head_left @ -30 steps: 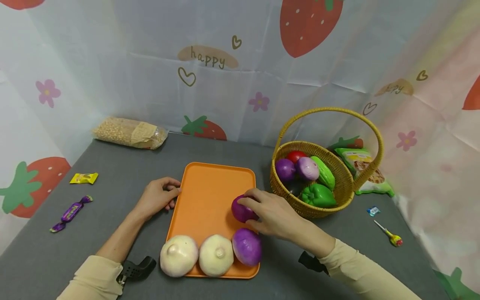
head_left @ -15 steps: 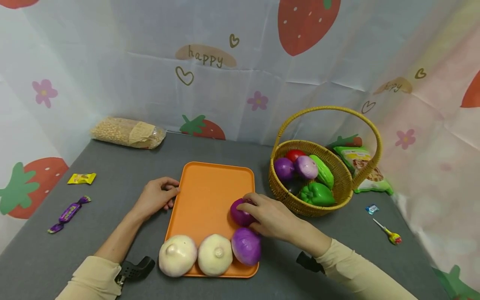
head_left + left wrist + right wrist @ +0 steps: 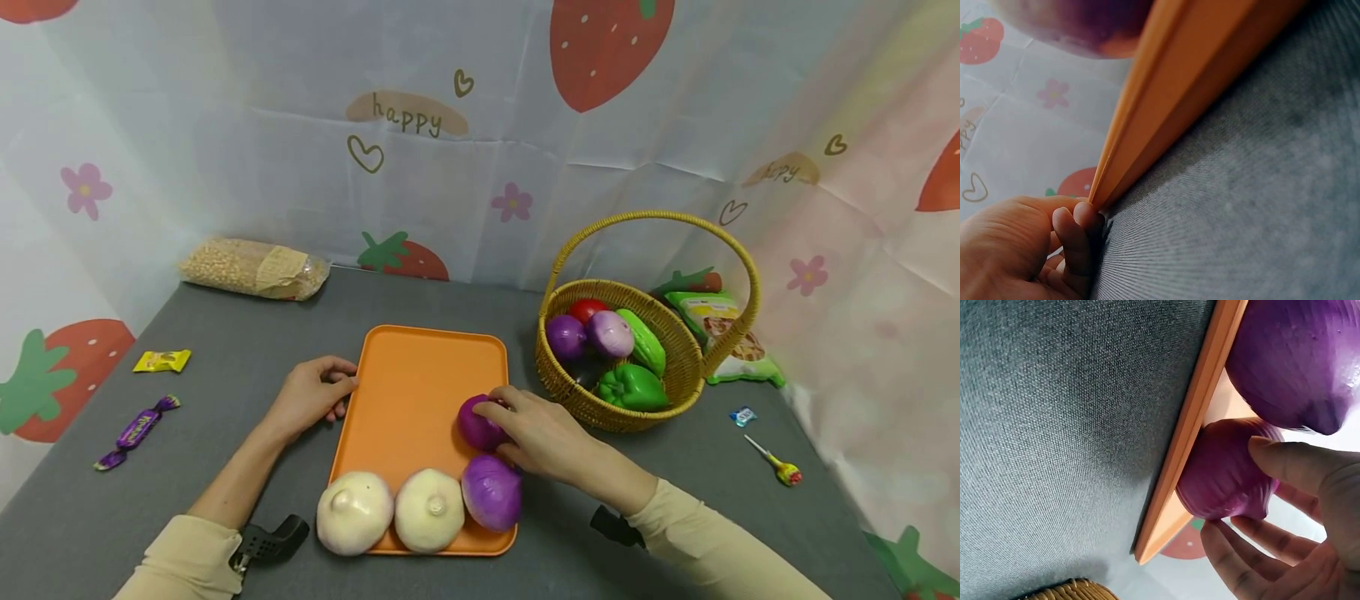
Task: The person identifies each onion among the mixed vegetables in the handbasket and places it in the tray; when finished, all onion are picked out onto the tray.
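Observation:
My right hand holds a magenta-purple onion at the right side of the orange tray. In the right wrist view, the thumb and fingers curl round this onion, which rests in the tray by its edge. Close in front of it sits a larger purple onion. Two whitish, round, stemmed vegetables stand beside that one along the tray's near end. My left hand is at the tray's left edge; in the left wrist view, its thumb and finger pinch the rim.
A wicker basket with onions, a green pepper and other vegetables stands right of the tray. Behind it lies a green snack bag. A grain bag is at the back left. Wrapped candies lie left; a lollipop lies right.
My right hand has brought the magenta-purple onion slightly nearer to the larger purple onion. The left hand stays at the tray's edge. The head view has shifted a little.

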A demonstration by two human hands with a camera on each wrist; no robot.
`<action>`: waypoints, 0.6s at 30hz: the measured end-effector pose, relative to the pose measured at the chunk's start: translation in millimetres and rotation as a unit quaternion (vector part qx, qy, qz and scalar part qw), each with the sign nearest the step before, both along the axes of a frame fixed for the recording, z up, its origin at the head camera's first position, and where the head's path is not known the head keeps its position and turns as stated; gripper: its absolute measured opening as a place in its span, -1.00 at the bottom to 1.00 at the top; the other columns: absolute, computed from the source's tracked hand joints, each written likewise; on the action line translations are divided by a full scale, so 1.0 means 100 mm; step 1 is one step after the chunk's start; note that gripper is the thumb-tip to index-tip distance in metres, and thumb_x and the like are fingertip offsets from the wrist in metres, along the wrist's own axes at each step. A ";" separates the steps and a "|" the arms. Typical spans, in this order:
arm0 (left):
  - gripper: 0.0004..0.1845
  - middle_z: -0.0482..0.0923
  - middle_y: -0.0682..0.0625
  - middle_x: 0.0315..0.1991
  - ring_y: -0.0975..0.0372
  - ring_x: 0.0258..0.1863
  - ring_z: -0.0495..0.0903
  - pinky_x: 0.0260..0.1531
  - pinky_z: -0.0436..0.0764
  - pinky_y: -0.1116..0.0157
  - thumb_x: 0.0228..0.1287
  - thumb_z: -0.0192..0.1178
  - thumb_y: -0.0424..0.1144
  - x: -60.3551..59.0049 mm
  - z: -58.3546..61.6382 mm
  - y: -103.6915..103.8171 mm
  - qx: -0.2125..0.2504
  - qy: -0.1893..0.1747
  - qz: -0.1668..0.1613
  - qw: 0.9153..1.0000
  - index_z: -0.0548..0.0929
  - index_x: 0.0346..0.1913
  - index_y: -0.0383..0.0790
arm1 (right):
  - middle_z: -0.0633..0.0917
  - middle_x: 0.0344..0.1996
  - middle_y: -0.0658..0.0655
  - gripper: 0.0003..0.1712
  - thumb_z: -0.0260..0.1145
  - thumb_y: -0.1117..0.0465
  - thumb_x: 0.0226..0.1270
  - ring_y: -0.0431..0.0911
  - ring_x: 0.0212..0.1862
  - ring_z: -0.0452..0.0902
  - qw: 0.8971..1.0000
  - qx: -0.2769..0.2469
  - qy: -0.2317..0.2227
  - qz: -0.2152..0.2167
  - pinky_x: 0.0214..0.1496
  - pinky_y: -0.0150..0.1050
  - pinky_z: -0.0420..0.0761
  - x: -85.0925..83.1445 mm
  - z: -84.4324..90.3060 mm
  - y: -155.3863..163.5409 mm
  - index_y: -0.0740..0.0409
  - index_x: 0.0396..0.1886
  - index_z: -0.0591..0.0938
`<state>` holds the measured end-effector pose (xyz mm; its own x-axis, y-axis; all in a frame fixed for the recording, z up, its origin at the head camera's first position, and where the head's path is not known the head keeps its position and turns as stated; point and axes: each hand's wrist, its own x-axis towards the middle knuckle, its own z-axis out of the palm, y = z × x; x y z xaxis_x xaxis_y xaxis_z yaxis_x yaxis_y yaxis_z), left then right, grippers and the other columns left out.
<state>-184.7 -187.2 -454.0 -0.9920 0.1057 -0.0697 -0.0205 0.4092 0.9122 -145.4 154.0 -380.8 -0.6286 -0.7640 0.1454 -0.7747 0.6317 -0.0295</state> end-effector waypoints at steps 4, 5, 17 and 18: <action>-0.67 0.60 -0.20 -0.30 0.28 -0.64 0.56 -0.65 0.62 0.31 0.39 0.16 -0.27 0.00 0.00 0.00 0.000 0.000 0.000 1.000 0.56 0.09 -0.42 | 0.61 0.03 0.14 -0.39 0.55 0.13 0.08 -0.02 -0.04 0.64 1.000 0.001 0.016 -0.008 -0.13 -0.18 0.72 -0.02 -0.02 -0.02 0.00 0.17 0.58; -0.67 0.60 -0.20 -0.30 0.28 -0.64 0.56 -0.65 0.61 0.31 0.39 0.16 -0.26 0.00 0.00 0.00 0.000 0.000 -0.001 1.000 0.56 0.09 -0.42 | 0.61 0.02 0.14 -0.39 0.54 0.14 0.08 -0.02 -0.04 0.64 1.000 0.001 0.018 -0.011 -0.13 -0.18 0.72 -0.03 -0.02 -0.03 0.00 0.17 0.58; -0.68 0.62 -0.23 -0.29 0.26 -0.64 0.57 -0.63 0.62 0.30 0.39 0.16 -0.26 0.00 -0.03 -0.01 -0.003 0.014 -0.005 1.000 0.57 0.09 -0.41 | 0.62 -0.04 0.13 -0.47 0.51 0.19 0.09 -0.02 -0.09 0.63 0.999 -0.006 0.042 -0.031 -0.15 -0.18 0.72 -0.11 -0.05 -0.09 0.02 0.11 0.59; -0.68 0.63 -0.23 -0.29 0.26 -0.64 0.57 -0.63 0.62 0.30 0.39 0.16 -0.26 0.00 -0.03 -0.01 -0.003 0.014 -0.005 1.000 0.57 0.09 -0.41 | 0.62 -0.05 0.12 -0.47 0.51 0.19 0.09 -0.02 -0.10 0.63 0.998 -0.006 0.045 -0.031 -0.17 -0.18 0.72 -0.11 -0.05 -0.10 0.02 0.10 0.58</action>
<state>-185.1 -188.7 -457.1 -0.9925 0.1149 -0.0425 0.0090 0.4148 0.9099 -156.8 144.5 -385.7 -0.6589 -0.7216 0.2123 -0.7337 0.6788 0.0301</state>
